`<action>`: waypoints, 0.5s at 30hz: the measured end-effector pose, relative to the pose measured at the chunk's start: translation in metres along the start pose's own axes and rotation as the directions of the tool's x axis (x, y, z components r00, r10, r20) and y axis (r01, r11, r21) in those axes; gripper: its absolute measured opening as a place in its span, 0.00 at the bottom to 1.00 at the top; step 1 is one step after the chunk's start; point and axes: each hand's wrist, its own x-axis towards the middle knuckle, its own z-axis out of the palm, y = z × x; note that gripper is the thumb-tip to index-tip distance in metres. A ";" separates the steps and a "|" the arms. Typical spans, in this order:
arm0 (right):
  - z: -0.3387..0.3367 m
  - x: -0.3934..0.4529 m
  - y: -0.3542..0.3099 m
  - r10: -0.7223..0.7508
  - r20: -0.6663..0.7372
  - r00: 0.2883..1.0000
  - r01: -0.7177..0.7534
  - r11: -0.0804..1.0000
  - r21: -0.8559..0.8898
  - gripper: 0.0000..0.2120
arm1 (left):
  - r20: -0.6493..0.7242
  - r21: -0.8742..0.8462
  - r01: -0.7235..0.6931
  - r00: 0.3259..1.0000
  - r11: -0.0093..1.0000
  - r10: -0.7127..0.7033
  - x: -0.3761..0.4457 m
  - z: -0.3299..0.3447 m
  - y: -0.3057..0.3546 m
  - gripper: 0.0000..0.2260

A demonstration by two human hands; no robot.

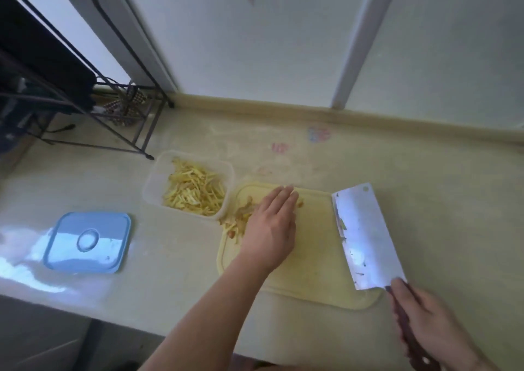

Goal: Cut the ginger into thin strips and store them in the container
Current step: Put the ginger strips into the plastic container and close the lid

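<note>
While both hands work over the board, the scene lists so:

Table [425, 186]: pale cream top running to a wall at 12 o'clock, carrying everything below.
Rack [85, 92]: dark wire frame at 10 o'clock, standing on the table's far left corner.
Cutting board [312, 271]: pale yellow, at the centre, its left edge touching the container.
Cleaver [365, 237]: broad steel blade lying over the board's 3 o'clock edge, flecks of ginger stuck to it.
Container [153, 192]: translucent, open, at 10 o'clock of the board.
Lid [88, 243]: blue, square, flat on the table at 9 o'clock, well apart from the container.
Right hand [433, 325]: fingers wrapped round the cleaver's dark handle at 4 o'clock.
Left hand [272, 226]: flat, fingers straight and together, palm down on the board's 11 o'clock corner.
Ginger strips [195, 189]: yellow heap inside the container.
Ginger scraps [238, 220]: small pile on the board, just beside the left hand and the container.
</note>
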 end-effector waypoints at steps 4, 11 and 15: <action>0.013 -0.001 0.022 0.044 0.074 0.996 -0.048 0.997 0.055 0.26 | 0.055 0.183 0.108 0.991 0.977 -0.119 -0.004 0.017 0.007 0.19; 0.041 0.002 0.021 0.027 0.178 0.984 -0.040 0.997 0.067 0.24 | 0.028 0.080 0.245 0.969 0.966 -0.247 -0.021 0.030 0.037 0.20; 0.052 0.002 0.013 -0.010 0.232 0.973 -0.015 0.994 0.104 0.24 | 0.089 -0.050 0.292 0.954 0.955 -0.287 -0.028 0.034 0.058 0.21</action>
